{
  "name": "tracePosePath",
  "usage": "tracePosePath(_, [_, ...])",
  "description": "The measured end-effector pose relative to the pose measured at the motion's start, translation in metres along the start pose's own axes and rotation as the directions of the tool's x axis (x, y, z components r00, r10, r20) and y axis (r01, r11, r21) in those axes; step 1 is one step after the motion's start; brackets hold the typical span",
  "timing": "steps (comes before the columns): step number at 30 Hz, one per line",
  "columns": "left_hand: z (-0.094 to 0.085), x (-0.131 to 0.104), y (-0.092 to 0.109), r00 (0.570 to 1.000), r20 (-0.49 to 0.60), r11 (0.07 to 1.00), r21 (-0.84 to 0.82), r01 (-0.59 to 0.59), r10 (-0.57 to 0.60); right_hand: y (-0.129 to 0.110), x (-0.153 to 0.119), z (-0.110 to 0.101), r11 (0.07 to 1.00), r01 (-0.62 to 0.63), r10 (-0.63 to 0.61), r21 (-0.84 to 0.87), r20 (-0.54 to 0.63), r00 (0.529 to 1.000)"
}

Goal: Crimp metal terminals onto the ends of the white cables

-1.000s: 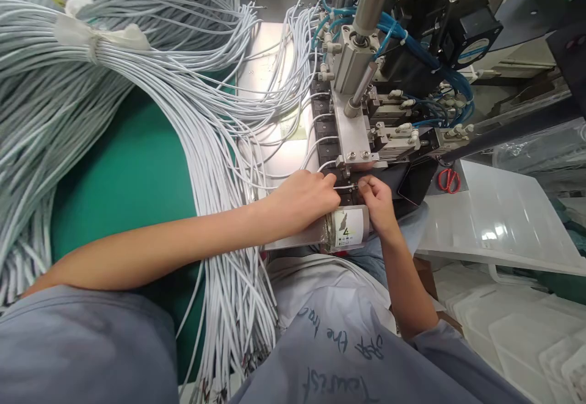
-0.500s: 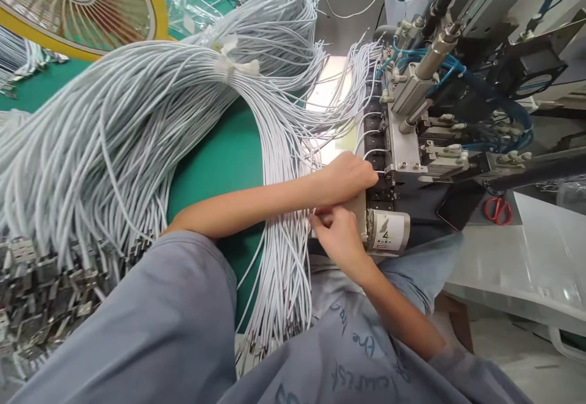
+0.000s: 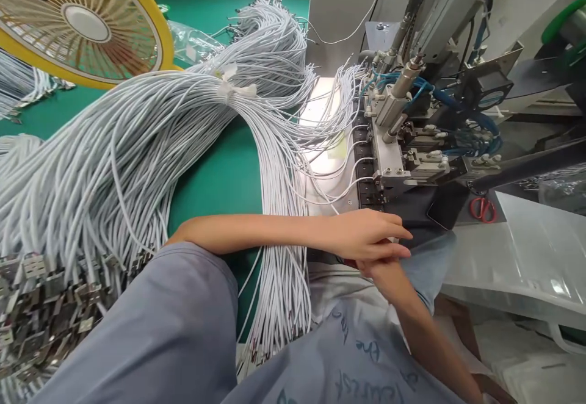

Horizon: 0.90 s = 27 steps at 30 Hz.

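My left hand [image 3: 368, 235] reaches across from the left, below the fixture's front end. Its fingers are stretched forward and apart, with the thumb side hidden. Right under it is my right hand [image 3: 376, 268], mostly covered, so its fingers cannot be made out. The two hands overlap. One white cable [image 3: 336, 207] disappears beneath my left hand; whether either hand grips it is hidden. Under my left forearm hangs a thick bundle of white cables [image 3: 284, 288]. Several cables run into the black slotted fixture [image 3: 365, 166] of the pneumatic machine [image 3: 389, 154].
A yellow-rimmed fan [image 3: 86, 22] stands at upper left on the green table [image 3: 215, 172]. Tied cables [image 3: 151, 129] with metal connectors [image 3: 50, 306] spread leftward. Red scissors [image 3: 483, 209] and a dark phone-like slab [image 3: 448, 205] lie right of the machine.
My left hand has moved down from the fixture's edge, over my right hand. My right hand has shifted down and right. The printed pouch is no longer visible. The camera view has shifted.
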<state>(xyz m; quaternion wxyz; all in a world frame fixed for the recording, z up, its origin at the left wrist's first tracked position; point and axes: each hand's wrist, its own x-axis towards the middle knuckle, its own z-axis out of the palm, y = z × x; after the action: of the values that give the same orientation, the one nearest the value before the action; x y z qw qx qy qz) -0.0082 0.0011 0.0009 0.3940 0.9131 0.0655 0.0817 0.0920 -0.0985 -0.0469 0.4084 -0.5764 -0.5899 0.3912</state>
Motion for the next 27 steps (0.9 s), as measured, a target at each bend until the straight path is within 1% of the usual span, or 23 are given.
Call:
tracePosePath(1, [0.001,0.000,-0.003,1.000,0.006,0.999,-0.045,0.013,-0.012,-0.001,-0.002,-0.012,0.999,-0.033,0.033,-0.005,0.021,0.999])
tracePosePath(3, [0.003,0.001,-0.009,0.998,-0.004,0.994,-0.092,0.063,-0.063,-0.003,-0.003,-0.035,0.988,-0.151,0.149,0.039,0.055,0.987])
tracePosePath(4, [0.003,0.001,-0.013,0.996,-0.022,0.991,-0.105,0.088,-0.090,-0.003,-0.002,-0.043,0.978,-0.198,0.196,0.069,0.028,0.980])
tracePosePath(5, [0.003,0.002,-0.016,0.993,-0.040,0.987,-0.118,0.105,-0.111,-0.004,-0.001,-0.050,0.969,-0.222,0.227,0.105,-0.035,0.973])
tracePosePath(6, [0.003,0.003,-0.018,0.990,-0.063,0.984,-0.133,0.116,-0.125,-0.004,0.000,-0.054,0.963,-0.225,0.244,0.147,-0.128,0.961])
tracePosePath(8, [0.003,0.005,-0.022,0.982,-0.129,0.979,-0.168,0.116,-0.139,-0.002,0.003,-0.057,0.954,-0.169,0.244,0.248,-0.311,0.919])
tracePosePath(9, [0.002,0.005,-0.023,0.978,-0.155,0.977,-0.183,0.112,-0.141,-0.001,0.004,-0.056,0.947,-0.124,0.233,0.295,-0.370,0.899])
tracePosePath(11, [0.001,0.005,-0.023,0.968,-0.203,0.974,-0.200,0.109,-0.150,0.002,0.007,-0.051,0.926,-0.045,0.215,0.375,-0.426,0.879])
tracePosePath(13, [-0.001,0.004,-0.022,0.959,-0.233,0.972,-0.203,0.115,-0.162,0.004,0.009,-0.046,0.903,-0.005,0.210,0.430,-0.430,0.878])
tracePosePath(15, [-0.001,0.004,-0.021,0.957,-0.240,0.971,-0.211,0.115,-0.165,0.005,0.010,-0.042,0.892,0.023,0.194,0.452,-0.427,0.883])
tracePosePath(17, [-0.001,0.004,-0.020,0.960,-0.239,0.967,-0.240,0.086,-0.145,0.005,0.011,-0.041,0.894,0.068,0.145,0.444,-0.429,0.892])
tracePosePath(20, [0.002,0.004,-0.021,0.954,-0.274,0.953,-0.302,0.038,-0.124,0.002,0.013,-0.042,0.907,0.118,0.079,0.404,-0.438,0.896])
tracePosePath(22, [0.003,0.004,-0.020,0.947,-0.285,0.941,-0.335,0.048,-0.149,0.001,0.014,-0.044,0.919,0.103,0.073,0.379,-0.423,0.903])
tracePosePath(24, [0.002,0.004,-0.020,0.951,-0.269,0.940,-0.336,0.056,-0.153,-0.001,0.016,-0.048,0.930,0.072,0.076,0.360,-0.382,0.921])
tracePosePath(27, [0.000,0.004,-0.022,0.964,-0.253,0.969,-0.247,0.017,-0.082,-0.005,0.018,-0.059,0.955,0.031,0.064,0.295,-0.306,0.950])
